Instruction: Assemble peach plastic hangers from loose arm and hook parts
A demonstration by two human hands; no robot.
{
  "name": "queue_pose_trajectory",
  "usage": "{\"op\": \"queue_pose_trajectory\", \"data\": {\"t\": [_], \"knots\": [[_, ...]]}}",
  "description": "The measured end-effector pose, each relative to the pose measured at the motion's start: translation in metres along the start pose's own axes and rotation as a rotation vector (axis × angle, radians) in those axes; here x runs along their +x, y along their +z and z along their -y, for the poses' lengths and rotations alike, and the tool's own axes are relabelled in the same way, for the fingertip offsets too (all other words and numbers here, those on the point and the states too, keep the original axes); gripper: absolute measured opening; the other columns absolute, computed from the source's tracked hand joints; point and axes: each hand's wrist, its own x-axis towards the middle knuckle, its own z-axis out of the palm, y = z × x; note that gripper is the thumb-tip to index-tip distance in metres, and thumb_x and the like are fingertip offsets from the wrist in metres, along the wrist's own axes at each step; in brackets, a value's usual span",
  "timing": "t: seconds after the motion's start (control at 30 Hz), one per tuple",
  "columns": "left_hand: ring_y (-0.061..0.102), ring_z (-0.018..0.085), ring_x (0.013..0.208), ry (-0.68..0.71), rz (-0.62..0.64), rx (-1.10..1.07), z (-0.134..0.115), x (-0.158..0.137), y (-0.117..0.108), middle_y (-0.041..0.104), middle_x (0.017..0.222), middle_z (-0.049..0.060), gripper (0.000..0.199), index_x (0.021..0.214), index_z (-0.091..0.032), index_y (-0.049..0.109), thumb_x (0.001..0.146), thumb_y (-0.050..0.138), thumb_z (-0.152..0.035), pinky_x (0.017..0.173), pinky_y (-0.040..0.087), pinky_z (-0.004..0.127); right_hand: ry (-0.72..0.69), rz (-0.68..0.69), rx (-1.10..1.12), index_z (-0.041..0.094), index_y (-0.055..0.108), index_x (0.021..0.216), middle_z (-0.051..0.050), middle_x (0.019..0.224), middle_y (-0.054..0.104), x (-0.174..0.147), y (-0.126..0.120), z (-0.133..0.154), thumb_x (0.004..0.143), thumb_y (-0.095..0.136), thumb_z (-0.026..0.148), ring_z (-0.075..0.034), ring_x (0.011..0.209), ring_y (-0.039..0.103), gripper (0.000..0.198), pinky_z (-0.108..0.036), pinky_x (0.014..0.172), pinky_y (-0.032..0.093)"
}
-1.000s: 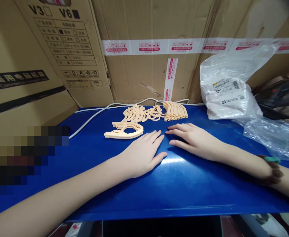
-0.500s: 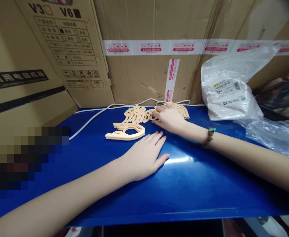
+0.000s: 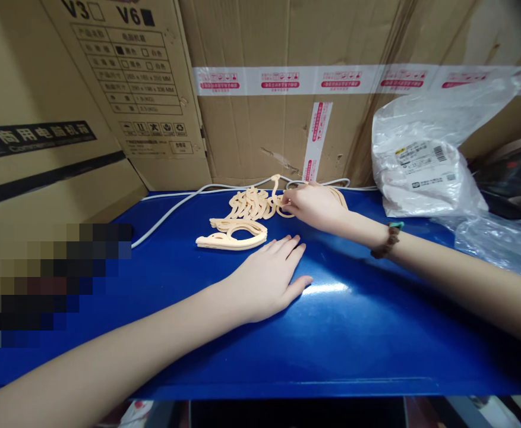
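Resting flat on the blue table [image 3: 260,351], my left hand [image 3: 264,279] has its fingers stretched out and holds nothing. Its fingertips lie just right of a small stack of cream plastic folding hangers [image 3: 246,244]. Farther back, my right hand [image 3: 316,205] pinches a folding hanger [image 3: 275,185], whose hook stands up left of the fingers. The rest of that hanger is partly covered by the hand. A row of overlapping cream hanger parts [image 3: 246,204] lies left of it, and more curved cream pieces [image 3: 341,196] show behind the hand.
Cardboard boxes [image 3: 242,137] wall off the back and left. A white cable [image 3: 166,217] runs along the table's rear. At the right stand a white plastic bag [image 3: 420,172] with a label and some clear plastic wrap [image 3: 501,244].
My right hand has closed on a hanger, and the hook now stands raised above the row. My left hand stays flat on the table. The view has shifted slightly.
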Motion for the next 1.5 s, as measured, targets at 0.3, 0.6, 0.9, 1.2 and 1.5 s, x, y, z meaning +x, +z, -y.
{"op": "queue_pose_trajectory", "data": {"t": [0.3, 0.6, 0.9, 1.2, 1.5], "knots": [[0.034, 0.030, 0.142, 0.017, -0.038, -0.011, 0.000, -0.003, 0.002, 0.036, 0.153, 0.018, 0.060, 0.145, -0.005, 0.039, 0.101, 0.035, -0.046, 0.117, 0.028, 0.044, -0.008, -0.053, 0.247, 0.019, 0.065, 0.092, -0.002, 0.078, 0.071, -0.065, -0.025, -0.011, 0.094, 0.051, 0.030, -0.017, 0.071, 0.062, 0.017, -0.028, 0.069, 0.038], [0.053, 0.025, 0.120, -0.007, -0.224, -0.229, 0.004, 0.000, -0.001, 0.063, 0.120, 0.011, 0.019, 0.103, -0.015, 0.057, 0.090, 0.043, -0.013, 0.102, 0.043, 0.041, 0.044, 0.180, 0.457, 0.023, 0.062, 0.093, 0.002, 0.070, 0.067, -0.110, -0.026, -0.003, 0.094, 0.051, 0.037, -0.014, 0.058, 0.057, 0.018, -0.025, 0.055, 0.034], [0.051, 0.023, 0.119, 0.090, -0.258, -0.286, 0.005, 0.002, -0.001, 0.059, 0.126, 0.008, 0.036, 0.126, -0.021, 0.051, 0.092, 0.042, -0.013, 0.103, 0.042, 0.042, -0.029, 0.211, 0.495, 0.023, 0.061, 0.092, 0.002, 0.070, 0.067, -0.113, -0.026, 0.007, 0.094, 0.052, 0.034, -0.013, 0.060, 0.059, 0.015, -0.024, 0.057, 0.037], [0.054, 0.022, 0.100, 0.114, -0.196, -0.277, 0.005, 0.004, -0.005, 0.062, 0.106, 0.008, 0.021, 0.109, -0.016, 0.061, 0.096, 0.046, -0.023, 0.089, 0.045, 0.038, -0.087, 0.238, 0.607, 0.023, 0.066, 0.091, 0.003, 0.067, 0.065, -0.111, -0.029, 0.002, 0.094, 0.052, 0.046, -0.013, 0.059, 0.058, 0.028, -0.025, 0.058, 0.038], [0.055, 0.022, 0.101, 0.076, -0.162, -0.300, 0.006, 0.003, -0.006, 0.062, 0.111, 0.007, 0.022, 0.113, -0.017, 0.060, 0.096, 0.048, -0.022, 0.091, 0.044, 0.039, 0.318, -0.091, 0.114, 0.014, 0.064, 0.113, -0.018, 0.111, 0.067, -0.097, 0.010, -0.073, 0.094, 0.038, 0.046, -0.033, 0.100, 0.064, 0.045, -0.045, 0.082, 0.049]]}}
